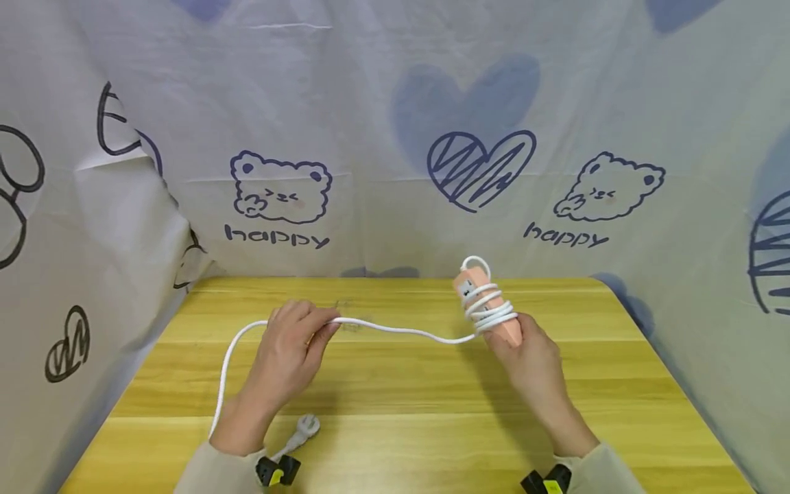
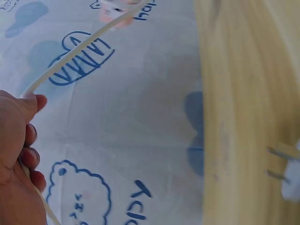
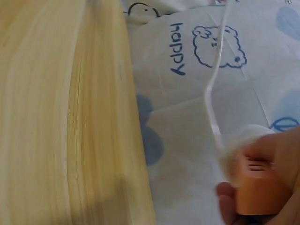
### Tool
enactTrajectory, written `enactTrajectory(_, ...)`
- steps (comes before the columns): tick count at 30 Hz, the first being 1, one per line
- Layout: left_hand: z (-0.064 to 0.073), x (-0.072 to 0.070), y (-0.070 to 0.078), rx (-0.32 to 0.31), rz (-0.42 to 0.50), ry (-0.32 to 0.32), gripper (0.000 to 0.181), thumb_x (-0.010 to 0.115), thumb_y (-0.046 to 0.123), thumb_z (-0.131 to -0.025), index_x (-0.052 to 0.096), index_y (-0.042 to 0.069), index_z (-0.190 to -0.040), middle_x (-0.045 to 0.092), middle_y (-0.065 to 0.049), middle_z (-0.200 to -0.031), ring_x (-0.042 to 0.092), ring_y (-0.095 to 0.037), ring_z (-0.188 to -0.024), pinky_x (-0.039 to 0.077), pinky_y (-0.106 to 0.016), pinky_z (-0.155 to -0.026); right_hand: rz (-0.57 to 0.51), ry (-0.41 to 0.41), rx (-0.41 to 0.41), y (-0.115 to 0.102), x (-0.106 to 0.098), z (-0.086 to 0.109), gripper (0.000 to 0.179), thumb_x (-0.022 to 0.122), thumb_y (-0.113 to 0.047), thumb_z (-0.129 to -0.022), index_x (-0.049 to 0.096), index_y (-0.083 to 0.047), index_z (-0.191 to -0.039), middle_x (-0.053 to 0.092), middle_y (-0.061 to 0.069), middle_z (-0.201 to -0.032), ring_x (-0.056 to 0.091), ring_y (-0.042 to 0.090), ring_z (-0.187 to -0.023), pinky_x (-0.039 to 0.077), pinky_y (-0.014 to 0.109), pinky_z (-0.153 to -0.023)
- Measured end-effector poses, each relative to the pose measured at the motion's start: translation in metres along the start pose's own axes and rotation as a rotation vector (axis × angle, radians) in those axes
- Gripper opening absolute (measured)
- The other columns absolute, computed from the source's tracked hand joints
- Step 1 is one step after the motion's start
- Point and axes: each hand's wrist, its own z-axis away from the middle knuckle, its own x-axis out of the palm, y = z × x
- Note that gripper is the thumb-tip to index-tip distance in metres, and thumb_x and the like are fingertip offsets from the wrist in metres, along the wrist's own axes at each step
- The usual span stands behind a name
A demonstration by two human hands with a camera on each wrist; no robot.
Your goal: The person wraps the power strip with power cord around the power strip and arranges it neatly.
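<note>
My right hand (image 1: 533, 363) grips the lower end of a pink power strip (image 1: 508, 331), held up over the table and tilted. White cord (image 1: 401, 330) is wound several times round the strip's middle, with a small loop standing at its top end. From the strip the cord runs left to my left hand (image 1: 286, 350), which pinches it between thumb and fingers. Past that hand the cord bends down toward the left forearm. A white plug (image 1: 306, 426) lies on the table near the left wrist; its two metal pins (image 2: 279, 164) show in the left wrist view.
Beneath both hands is a wood-grain table (image 1: 420, 439). A pale cloth (image 1: 370, 137) with printed hearts and bears hangs behind it and at both sides. Black wrist cameras (image 1: 278, 471) sit at the cuffs.
</note>
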Motion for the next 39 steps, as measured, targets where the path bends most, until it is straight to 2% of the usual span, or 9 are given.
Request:
enactTrajectory(4,-0.019,-0.004,0.006,0.082,0.032,0.016,0.025,0.060,0.029,-0.108,0.078,0.012,-0.108,0.057,0.003,-0.082,0.048,-0.019,-0.077,0.036,-0.034,-0.073,0.114,-0.144,-0.084,-0.003,0.003,0.006,0.045,0.078,-0.026,-0.096,0.063,0.003,-0.128,0.070,0.015,-0.099,0.062,0.026,-0.080,0.048,0.037,-0.064)
enactTrajectory(8,-0.037,-0.006,0.018,0.160,0.064,0.005,0.039,0.049,0.041,-0.112,0.077,0.015,-0.105,0.058,0.002,-0.082,0.046,-0.020,-0.076,0.037,-0.036,-0.073,0.170,-0.246,-0.150,-0.010,0.009,0.011,0.037,0.081,-0.024,-0.092,0.067,-0.001,-0.117,0.067,0.006,-0.087,0.060,0.021,-0.074,0.049,0.038,-0.064)
enactTrajectory(12,-0.053,-0.002,0.029,0.202,0.070,-0.029,0.031,0.055,0.036,-0.110,0.077,0.016,-0.104,0.057,0.003,-0.082,0.045,-0.019,-0.075,0.036,-0.035,-0.073,0.181,-0.369,-0.221,-0.017,0.013,0.019,0.029,0.083,-0.023,-0.088,0.069,-0.007,-0.107,0.064,-0.001,-0.082,0.057,0.015,-0.072,0.048,0.037,-0.063)
enactTrajectory(20,-0.071,0.011,0.035,0.199,0.060,-0.104,0.009,0.072,0.021,-0.100,0.076,0.015,-0.106,0.057,0.005,-0.082,0.047,-0.017,-0.078,0.037,-0.034,-0.073,0.127,-0.620,-0.486,-0.027,0.009,0.033,0.015,0.081,-0.020,-0.091,0.068,-0.020,-0.099,0.057,-0.014,-0.079,0.052,0.003,-0.069,0.045,0.025,-0.062)
enactTrajectory(23,-0.072,0.015,0.033,0.167,0.062,-0.142,0.008,0.072,0.020,-0.101,0.076,0.014,-0.105,0.060,0.003,-0.084,0.050,-0.018,-0.078,0.040,-0.035,-0.074,0.094,-0.726,-0.551,-0.033,0.006,0.038,0.018,0.081,-0.021,-0.091,0.069,-0.026,-0.103,0.060,-0.018,-0.086,0.054,0.001,-0.074,0.048,0.023,-0.068)
enactTrajectory(25,-0.071,0.017,0.031,0.119,0.073,-0.210,0.011,0.069,0.021,-0.103,0.077,0.014,-0.106,0.060,0.003,-0.085,0.050,-0.018,-0.079,0.042,-0.035,-0.074,0.040,-0.803,-0.582,-0.036,0.004,0.040,0.023,0.081,-0.021,-0.090,0.070,-0.030,-0.107,0.062,-0.020,-0.091,0.056,0.000,-0.078,0.049,0.022,-0.071)
enactTrajectory(30,-0.064,0.020,0.020,-0.127,0.147,-0.396,0.018,0.063,0.025,-0.107,0.078,0.015,-0.112,0.062,0.005,-0.090,0.051,-0.015,-0.084,0.046,-0.034,-0.076,-0.214,-0.921,-0.618,-0.037,-0.003,0.041,0.034,0.080,-0.024,-0.092,0.071,-0.032,-0.124,0.070,-0.015,-0.106,0.062,0.000,-0.083,0.054,0.021,-0.070)
enactTrajectory(33,-0.058,0.024,0.010,-0.214,0.183,-0.455,0.019,0.063,0.025,-0.108,0.078,0.015,-0.114,0.065,0.004,-0.092,0.054,-0.015,-0.083,0.047,-0.036,-0.077,-0.343,-0.912,-0.629,-0.034,-0.007,0.040,0.040,0.079,-0.025,-0.095,0.069,-0.027,-0.134,0.073,-0.009,-0.111,0.064,0.001,-0.083,0.057,0.024,-0.068)
enactTrajectory(39,-0.041,0.045,-0.001,-0.267,0.241,-0.567,0.025,0.059,0.028,-0.110,0.078,0.014,-0.118,0.076,-0.003,-0.108,0.070,-0.021,-0.098,0.056,-0.043,-0.088,-0.458,-0.781,-0.594,-0.029,-0.001,0.041,0.044,0.078,-0.022,-0.098,0.066,-0.022,-0.140,0.075,-0.003,-0.114,0.066,0.006,-0.087,0.060,0.030,-0.074)
